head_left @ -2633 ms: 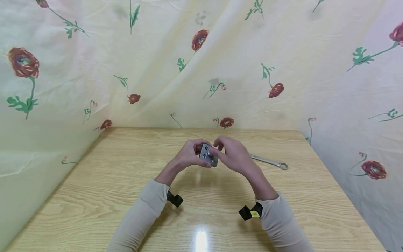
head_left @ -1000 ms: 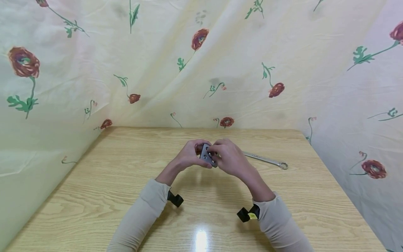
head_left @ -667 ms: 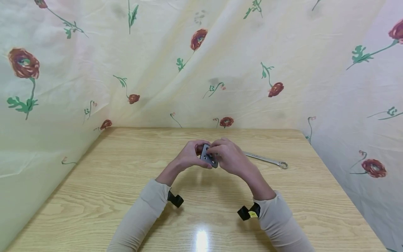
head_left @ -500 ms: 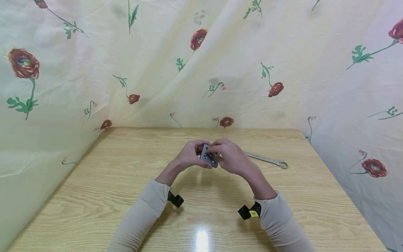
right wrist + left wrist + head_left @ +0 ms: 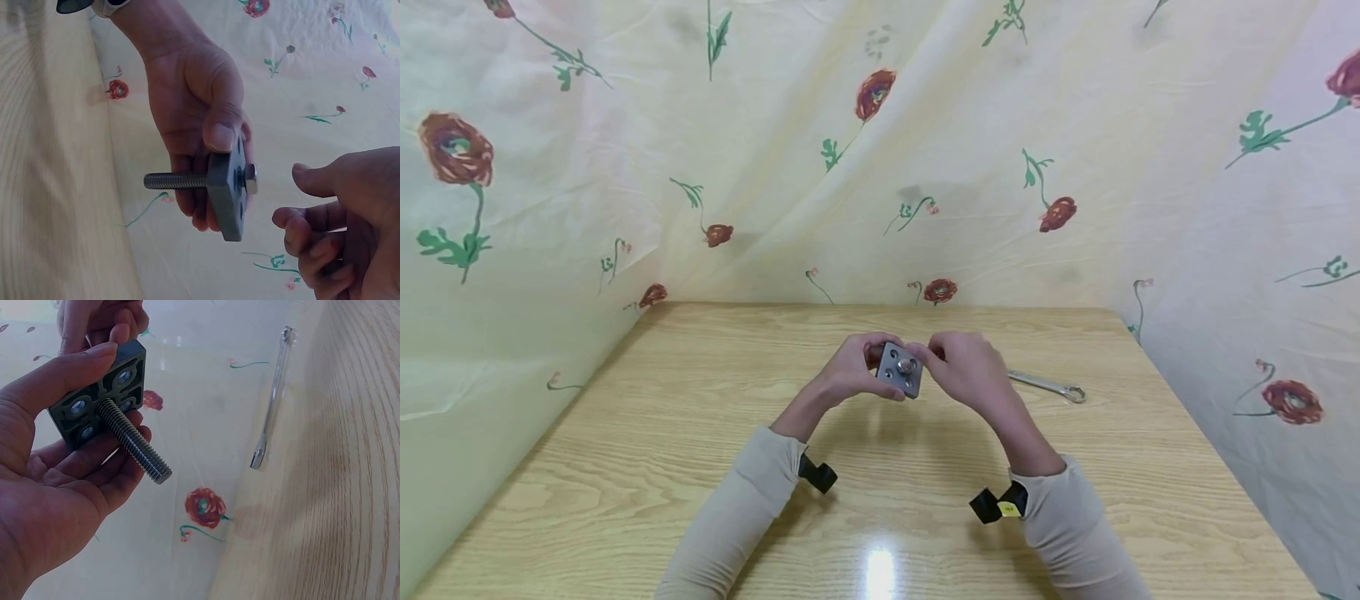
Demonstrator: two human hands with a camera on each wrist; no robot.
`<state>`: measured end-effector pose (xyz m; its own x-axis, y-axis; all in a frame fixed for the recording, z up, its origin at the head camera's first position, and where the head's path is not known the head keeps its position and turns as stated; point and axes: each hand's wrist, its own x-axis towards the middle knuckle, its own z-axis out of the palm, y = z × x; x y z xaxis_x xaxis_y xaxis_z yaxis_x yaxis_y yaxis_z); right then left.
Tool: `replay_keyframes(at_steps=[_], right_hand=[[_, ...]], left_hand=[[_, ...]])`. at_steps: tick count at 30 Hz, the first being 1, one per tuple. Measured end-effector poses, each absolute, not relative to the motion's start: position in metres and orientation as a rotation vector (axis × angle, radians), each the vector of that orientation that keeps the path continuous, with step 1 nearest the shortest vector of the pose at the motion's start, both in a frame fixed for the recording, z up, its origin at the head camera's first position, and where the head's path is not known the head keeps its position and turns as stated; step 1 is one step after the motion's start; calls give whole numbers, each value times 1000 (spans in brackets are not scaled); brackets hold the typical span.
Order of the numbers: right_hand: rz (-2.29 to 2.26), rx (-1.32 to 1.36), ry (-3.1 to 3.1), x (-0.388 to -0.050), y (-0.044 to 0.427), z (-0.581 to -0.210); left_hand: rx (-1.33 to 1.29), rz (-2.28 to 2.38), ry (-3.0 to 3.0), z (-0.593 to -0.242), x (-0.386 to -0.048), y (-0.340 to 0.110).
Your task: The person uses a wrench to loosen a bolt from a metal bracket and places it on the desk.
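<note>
My left hand (image 5: pixel 850 371) holds a small grey square plate (image 5: pixel 895 387) by its edges, thumb on one side and fingers on the other. A hex bolt runs through the middle of the plate. Its head (image 5: pixel 251 179) stands slightly off the face turned towards my right hand. From the opposite face the long threaded shank (image 5: pixel 134 440) sticks out, as the left wrist view shows. Round the bolt, the plate has several holes. Just right of the plate is my right hand (image 5: pixel 966 367), fingers loosely bent, with a gap to the bolt head in the right wrist view.
A silver combination wrench (image 5: pixel 1048 386) lies on the wooden table (image 5: pixel 700 417) behind and right of my right hand. Flower-patterned cloth (image 5: pixel 775 167) hangs behind the table and along both sides. A camera is strapped to each wrist.
My right hand's fingers were on the bolt head; they have come off it and moved right, uncovering the head. My left hand and the plate have stayed in place.
</note>
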<state>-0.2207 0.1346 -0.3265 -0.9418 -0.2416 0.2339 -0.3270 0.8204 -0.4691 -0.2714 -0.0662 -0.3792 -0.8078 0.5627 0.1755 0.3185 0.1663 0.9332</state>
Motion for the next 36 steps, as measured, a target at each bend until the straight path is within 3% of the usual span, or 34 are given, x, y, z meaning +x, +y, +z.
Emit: replay_keyframes(at_steps=[12,36], right_hand=[[626,265,-2917,-219,114,-340],[573,401,-2818,-217,110,-340]], left_hand=[[911,1737,2161,-380,-272,-65],[877,1724,2214,-380,-271,-66]])
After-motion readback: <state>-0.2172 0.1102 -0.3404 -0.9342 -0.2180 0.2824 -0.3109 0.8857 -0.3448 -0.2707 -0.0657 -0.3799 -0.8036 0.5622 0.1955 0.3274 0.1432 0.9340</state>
